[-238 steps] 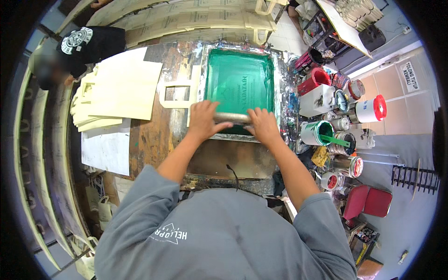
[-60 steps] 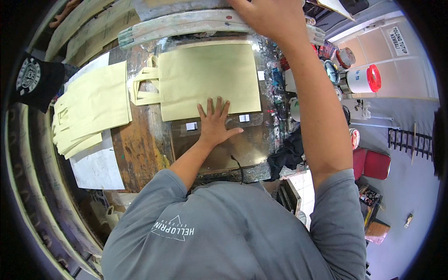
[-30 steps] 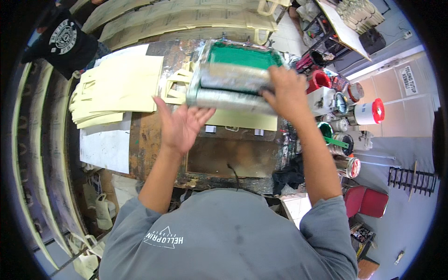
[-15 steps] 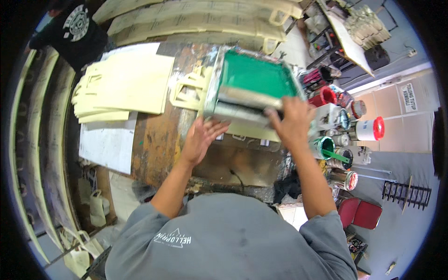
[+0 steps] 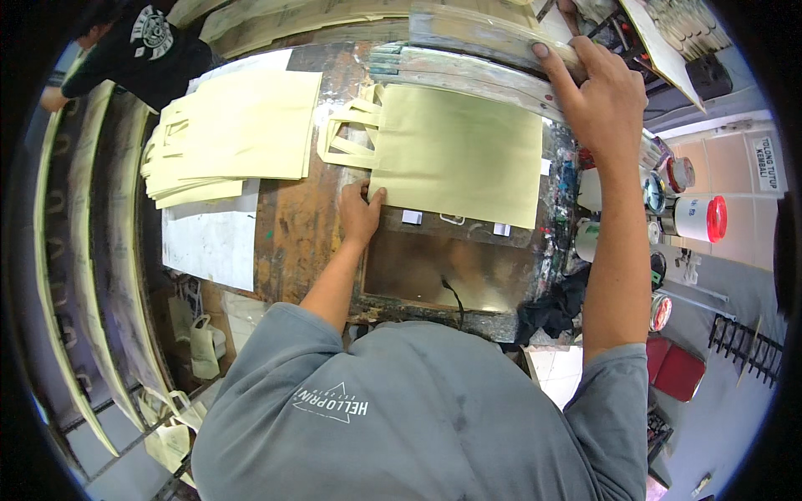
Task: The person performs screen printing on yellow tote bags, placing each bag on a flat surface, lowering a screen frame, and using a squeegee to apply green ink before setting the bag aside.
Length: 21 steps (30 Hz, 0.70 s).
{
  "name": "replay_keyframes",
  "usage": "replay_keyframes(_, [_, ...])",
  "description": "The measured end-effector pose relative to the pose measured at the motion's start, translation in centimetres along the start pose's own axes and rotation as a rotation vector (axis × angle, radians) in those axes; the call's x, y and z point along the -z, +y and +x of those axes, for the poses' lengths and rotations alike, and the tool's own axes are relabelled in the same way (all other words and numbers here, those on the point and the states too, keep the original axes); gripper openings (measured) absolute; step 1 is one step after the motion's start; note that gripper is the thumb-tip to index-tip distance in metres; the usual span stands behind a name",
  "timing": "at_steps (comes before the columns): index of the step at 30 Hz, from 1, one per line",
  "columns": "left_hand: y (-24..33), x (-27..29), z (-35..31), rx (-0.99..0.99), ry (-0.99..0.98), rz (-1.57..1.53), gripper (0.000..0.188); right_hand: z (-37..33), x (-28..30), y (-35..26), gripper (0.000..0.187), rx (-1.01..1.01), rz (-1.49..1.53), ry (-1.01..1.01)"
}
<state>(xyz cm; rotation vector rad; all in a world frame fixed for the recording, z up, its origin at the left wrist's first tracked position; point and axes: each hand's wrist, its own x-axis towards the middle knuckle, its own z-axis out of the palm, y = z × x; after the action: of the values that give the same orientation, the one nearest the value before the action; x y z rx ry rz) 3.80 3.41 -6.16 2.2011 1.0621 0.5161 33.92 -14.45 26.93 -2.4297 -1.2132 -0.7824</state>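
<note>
A pale yellow tote bag (image 5: 455, 154) lies flat on the worn wooden table, its handles (image 5: 351, 134) spread to the left. No print shows on its upper face. My left hand (image 5: 360, 215) is at the bag's near left corner, thumb and fingers bent and closed on the edge. Beyond the bag a screen-printing frame (image 5: 476, 77) is raised, its near side toward me. My right hand (image 5: 603, 96) grips the right end of this frame, thumb on the near side. The green ink and the squeegee are out of sight.
Left of the bag lies a stack of yellow bags (image 5: 251, 125) over a white sheet (image 5: 209, 238). A glossy brown panel (image 5: 451, 267) and a dark cloth (image 5: 555, 305) are nearer me. Paint cans (image 5: 697, 219) crowd the right. A person (image 5: 142, 54) stands by the left racks.
The screen frame, flat over the bag before, has been lifted up and away, uncovering the bag. My right hand has risen with it. My left hand has moved from the frame to the bag's corner.
</note>
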Motion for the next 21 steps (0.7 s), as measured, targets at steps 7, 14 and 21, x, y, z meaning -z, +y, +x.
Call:
replay_keyframes(7, [-1.5, -0.6, 0.3, 0.052, -0.046, 0.058, 0.045, -0.1, 0.0, 0.0, 0.054, 0.051, 0.012, 0.041])
replay_keyframes(14, [13.6, 9.6, 1.6, -0.039, -0.318, -0.805, 0.097, -3.9, -0.6, -0.7, 0.053, 0.032, -0.022, -0.076])
replay_keyframes(21, [10.9, 8.6, -4.8, 0.692, -0.458, -1.497, 0.116, -15.1, -6.7, -0.1, 0.065, -0.006, 0.061, -0.537])
